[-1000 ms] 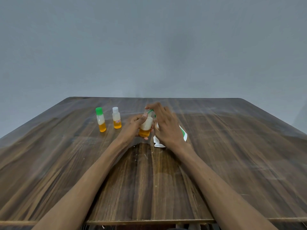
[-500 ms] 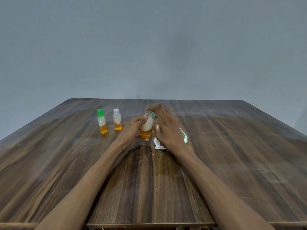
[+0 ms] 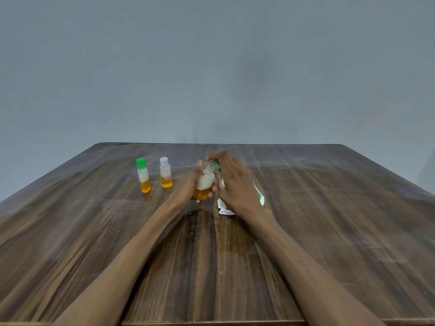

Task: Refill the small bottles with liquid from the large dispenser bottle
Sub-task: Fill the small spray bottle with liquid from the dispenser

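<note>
My left hand (image 3: 188,182) grips a small clear bottle (image 3: 204,184), tilted slightly, with orange liquid at the bottom and white foam above. My right hand (image 3: 236,184) lies over the large white dispenser bottle (image 3: 224,208), fingers on its green pump head (image 3: 215,164), whose spout sits at the small bottle's mouth. Most of the dispenser is hidden behind my right hand. Two more small bottles stand upright to the left: one with a green cap (image 3: 143,175) and one with a white cap (image 3: 165,172), both holding orange liquid.
Everything rests on a dark wooden table (image 3: 329,220) that runs to a plain grey wall. The table's near edge (image 3: 211,323) lies at the bottom of the view.
Both hands and the bottles hold nearly the same place. The foam layer in the held bottle looks a little larger than a second ago.
</note>
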